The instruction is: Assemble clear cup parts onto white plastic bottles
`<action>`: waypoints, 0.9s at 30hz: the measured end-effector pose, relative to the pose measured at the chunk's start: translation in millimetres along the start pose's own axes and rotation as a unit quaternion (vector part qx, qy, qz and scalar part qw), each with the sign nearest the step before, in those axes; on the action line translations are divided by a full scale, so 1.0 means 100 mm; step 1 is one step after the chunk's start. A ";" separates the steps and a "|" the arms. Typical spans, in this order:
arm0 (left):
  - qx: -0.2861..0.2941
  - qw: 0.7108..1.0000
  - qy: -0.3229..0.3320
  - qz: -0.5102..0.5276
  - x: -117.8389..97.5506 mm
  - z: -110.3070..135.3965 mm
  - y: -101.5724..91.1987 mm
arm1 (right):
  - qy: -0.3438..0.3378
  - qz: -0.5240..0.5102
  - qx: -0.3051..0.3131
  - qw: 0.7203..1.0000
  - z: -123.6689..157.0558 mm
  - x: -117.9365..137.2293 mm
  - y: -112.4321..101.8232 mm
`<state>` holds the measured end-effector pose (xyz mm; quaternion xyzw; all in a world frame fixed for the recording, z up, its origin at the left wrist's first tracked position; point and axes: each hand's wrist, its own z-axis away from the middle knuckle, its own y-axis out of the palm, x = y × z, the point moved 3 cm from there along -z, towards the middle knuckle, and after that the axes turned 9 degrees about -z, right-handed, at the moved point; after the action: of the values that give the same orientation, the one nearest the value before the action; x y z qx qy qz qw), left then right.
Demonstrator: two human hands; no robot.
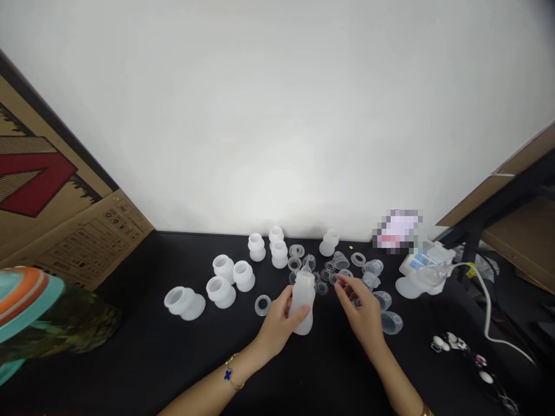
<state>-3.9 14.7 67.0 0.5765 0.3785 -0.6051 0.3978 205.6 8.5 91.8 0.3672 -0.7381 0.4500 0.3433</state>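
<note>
My left hand [280, 325] is wrapped round a translucent white bottle [302, 297] with a teat on top, held upright just above the black table [143, 358]. My right hand [363, 312] hovers beside it to the right, fingers curled in a pinch near a small clear ring [333, 278]; whether anything is in the pinch is unclear. Several clear rings, teats and caps [373, 267] lie scattered just behind both hands. A loose ring [262, 304] lies left of the bottle.
Several white bottle bodies [225, 267] stand or lie at left and at the back by the white wall. A cardboard box [52, 202] leans at left. At the right are a white device [427, 268] with a cable [488, 306], and small items [459, 345].
</note>
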 end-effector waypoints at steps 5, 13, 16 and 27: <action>0.001 1.000 -0.004 -0.004 0.02 0.00 0.00 | -0.047 0.235 -0.104 0.965 -0.09 -0.14 -0.20; 0.001 1.000 -0.006 -0.029 0.05 0.00 0.00 | 0.061 0.419 -0.072 0.903 -0.12 -0.21 -0.29; 0.000 1.000 -0.005 -0.028 0.04 -0.01 0.00 | 0.072 0.431 -0.055 0.898 -0.11 -0.25 -0.29; -0.005 1.000 -0.008 -0.026 0.01 -0.01 0.01 | 0.047 0.415 -0.007 0.909 -0.09 -0.41 -0.28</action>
<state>-2.8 15.0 65.6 0.5597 0.3931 -0.6183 0.3873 251.1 17.8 72.1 0.0039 -0.8099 0.5636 0.1623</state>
